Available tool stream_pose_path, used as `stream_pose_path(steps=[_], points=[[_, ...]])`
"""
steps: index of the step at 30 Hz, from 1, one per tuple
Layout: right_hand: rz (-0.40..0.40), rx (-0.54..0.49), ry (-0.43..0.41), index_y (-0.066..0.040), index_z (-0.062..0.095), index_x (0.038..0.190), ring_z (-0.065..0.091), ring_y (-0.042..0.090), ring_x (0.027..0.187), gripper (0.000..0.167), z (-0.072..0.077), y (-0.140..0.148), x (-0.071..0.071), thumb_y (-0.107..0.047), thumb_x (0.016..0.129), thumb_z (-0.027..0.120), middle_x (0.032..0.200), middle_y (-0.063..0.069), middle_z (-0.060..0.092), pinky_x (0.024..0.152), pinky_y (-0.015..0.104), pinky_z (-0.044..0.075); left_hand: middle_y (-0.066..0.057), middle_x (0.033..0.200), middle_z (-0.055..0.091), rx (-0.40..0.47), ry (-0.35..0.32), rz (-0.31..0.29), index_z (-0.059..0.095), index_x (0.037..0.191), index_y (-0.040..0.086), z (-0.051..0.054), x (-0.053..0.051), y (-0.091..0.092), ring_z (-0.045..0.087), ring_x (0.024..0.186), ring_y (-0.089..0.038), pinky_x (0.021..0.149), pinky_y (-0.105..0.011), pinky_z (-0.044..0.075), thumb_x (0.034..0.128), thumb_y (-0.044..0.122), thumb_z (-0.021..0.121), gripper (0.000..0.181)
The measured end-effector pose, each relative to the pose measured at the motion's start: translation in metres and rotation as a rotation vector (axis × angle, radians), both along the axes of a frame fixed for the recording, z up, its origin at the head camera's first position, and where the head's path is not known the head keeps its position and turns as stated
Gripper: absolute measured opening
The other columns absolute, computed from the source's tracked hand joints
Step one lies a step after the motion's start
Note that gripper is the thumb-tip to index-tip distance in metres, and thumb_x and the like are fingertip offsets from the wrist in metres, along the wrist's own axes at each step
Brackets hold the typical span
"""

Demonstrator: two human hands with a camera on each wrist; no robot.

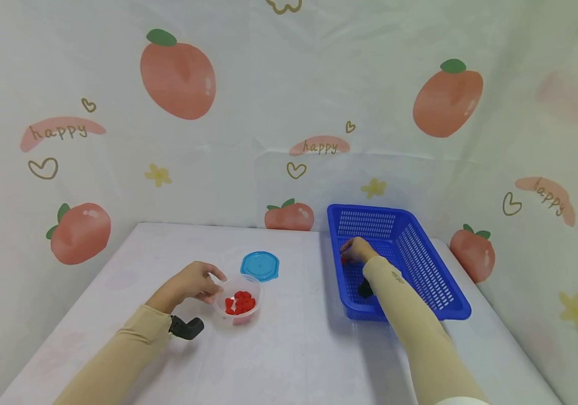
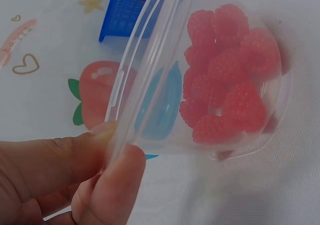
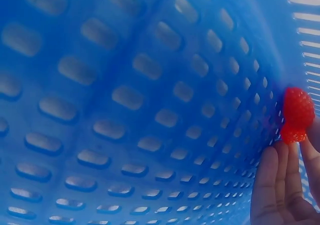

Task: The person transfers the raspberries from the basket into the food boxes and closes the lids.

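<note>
My left hand [image 1: 195, 283] pinches the rim of a clear round plastic container [image 2: 170, 50] between thumb and fingers. Several red raspberries [image 2: 225, 75] lie in the bottom of that container, which stands on the table. Inside a blue plastic basket [image 1: 341, 281], my right hand [image 1: 359, 249] is by the left wall. Its thumb and fingertips pinch red raspberries [image 3: 298, 109], seemingly two, close to the slotted surface in the right wrist view. Part of that thumb is cut off by the frame edge.
A blue lid [image 1: 260, 266] lies flat on the white-covered table [image 1: 289, 360], just behind the container. The basket stands at the table's right side. Behind everything hangs a white cloth [image 1: 279, 84] printed with fruit, hearts and the word happy.
</note>
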State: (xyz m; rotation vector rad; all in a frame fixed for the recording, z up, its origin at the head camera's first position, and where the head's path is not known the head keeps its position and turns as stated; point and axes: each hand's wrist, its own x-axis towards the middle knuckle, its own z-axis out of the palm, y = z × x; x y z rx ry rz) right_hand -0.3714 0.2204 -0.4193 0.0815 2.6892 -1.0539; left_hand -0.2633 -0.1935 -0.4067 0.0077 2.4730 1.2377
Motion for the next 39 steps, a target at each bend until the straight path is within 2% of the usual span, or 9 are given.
stream_pose_path(steps=[5, 14, 18, 22, 26, 28, 31, 36, 39], points=[[-0.007, -0.008, 0.003, 0.007, 0.067, 0.104, 0.067, 0.031, 0.096, 0.018, 0.002, 0.001, 0.001, 0.001, 0.087, 0.065, 0.106, 0.021, 0.068, 0.083, 0.037, 0.057, -0.01, 0.075, 0.059, 0.008, -0.002, -0.002, 0.064, 0.112, 0.0, -0.001, -0.001, 0.0, 0.059, 0.055, -0.016, 0.059, -0.026, 0.057, 0.0855, 0.008, 0.071, 0.029], [-0.098, -0.193, -0.017, 0.009, 0.064, 0.113, 0.064, 0.016, 0.079, 0.024, 0.012, 0.017, 0.004, -0.002, 0.093, 0.06, 0.105, 0.018, 0.068, 0.075, 0.03, 0.058, -0.01, 0.075, 0.059, 0.019, -0.001, -0.01, 0.063, 0.113, -0.001, -0.001, -0.001, -0.001, 0.06, 0.055, -0.016, 0.059, -0.026, 0.057, 0.0864, 0.008, 0.07, 0.029], [-0.1, -0.318, -0.021, 0.013, 0.059, 0.12, 0.065, 0.012, 0.079, 0.031, 0.019, 0.024, 0.009, -0.004, 0.094, 0.059, 0.101, 0.014, 0.069, 0.075, 0.026, 0.058, -0.011, 0.076, 0.059, 0.018, -0.002, -0.008, 0.063, 0.113, -0.001, -0.001, 0.0, -0.001, 0.06, 0.055, -0.016, 0.059, -0.026, 0.057, 0.0859, 0.009, 0.071, 0.03], [-0.093, -0.501, -0.021, 0.017, 0.05, 0.127, 0.065, 0.008, 0.076, 0.036, 0.031, 0.032, 0.013, -0.001, 0.096, 0.056, 0.093, 0.006, 0.068, 0.079, 0.025, 0.058, -0.011, 0.076, 0.059, 0.018, -0.003, -0.007, 0.064, 0.112, 0.0, 0.0, 0.0, 0.0, 0.06, 0.056, -0.016, 0.06, -0.027, 0.057, 0.0856, 0.009, 0.072, 0.03], [-0.094, -0.628, 0.011, 0.016, 0.043, 0.134, 0.064, 0.004, 0.082, 0.042, 0.045, 0.038, 0.017, -0.001, 0.097, 0.053, 0.102, 0.005, 0.062, 0.09, 0.026, 0.054, -0.011, 0.077, 0.059, 0.02, -0.004, -0.007, 0.063, 0.113, 0.0, 0.0, 0.0, 0.0, 0.06, 0.057, -0.017, 0.06, -0.027, 0.057, 0.0857, 0.009, 0.072, 0.03], [-0.097, -0.674, 0.03, 0.014, 0.04, 0.138, 0.063, 0.006, 0.091, 0.044, 0.053, 0.039, 0.02, -0.003, 0.099, 0.051, 0.11, 0.006, 0.057, 0.093, 0.025, 0.052, -0.011, 0.077, 0.059, 0.018, -0.004, -0.009, 0.063, 0.113, 0.0, 0.0, -0.001, 0.0, 0.06, 0.057, -0.017, 0.06, -0.027, 0.057, 0.0859, 0.009, 0.071, 0.03], [-0.112, -0.767, 0.059, 0.012, 0.037, 0.14, 0.059, 0.012, 0.103, 0.047, 0.063, 0.038, 0.026, -0.005, 0.099, 0.051, 0.113, 0.005, 0.053, 0.093, 0.023, 0.052, -0.011, 0.078, 0.059, 0.02, -0.007, -0.004, 0.063, 0.113, 0.0, -0.001, -0.002, 0.0, 0.06, 0.056, -0.017, 0.06, -0.026, 0.057, 0.086, 0.009, 0.071, 0.029], [-0.107, -0.87, 0.118, 0.01, 0.04, 0.138, 0.062, 0.009, 0.097, 0.046, 0.076, 0.03, 0.039, -0.005, 0.097, 0.055, 0.102, -0.002, 0.06, 0.088, 0.019, 0.053, -0.011, 0.078, 0.059, 0.02, -0.008, -0.007, 0.063, 0.113, 0.0, -0.001, -0.002, 0.0, 0.06, 0.056, -0.017, 0.06, -0.026, 0.057, 0.0861, 0.009, 0.071, 0.029], [-0.066, -0.884, 0.154, 0.009, 0.043, 0.135, 0.062, 0.007, 0.095, 0.042, 0.082, 0.023, 0.048, -0.005, 0.097, 0.055, 0.1, -0.004, 0.062, 0.087, 0.018, 0.053, -0.011, 0.078, 0.059, 0.02, -0.007, -0.005, 0.064, 0.113, 0.0, -0.002, -0.002, -0.001, 0.06, 0.057, -0.017, 0.06, -0.026, 0.057, 0.0863, 0.009, 0.071, 0.029]])
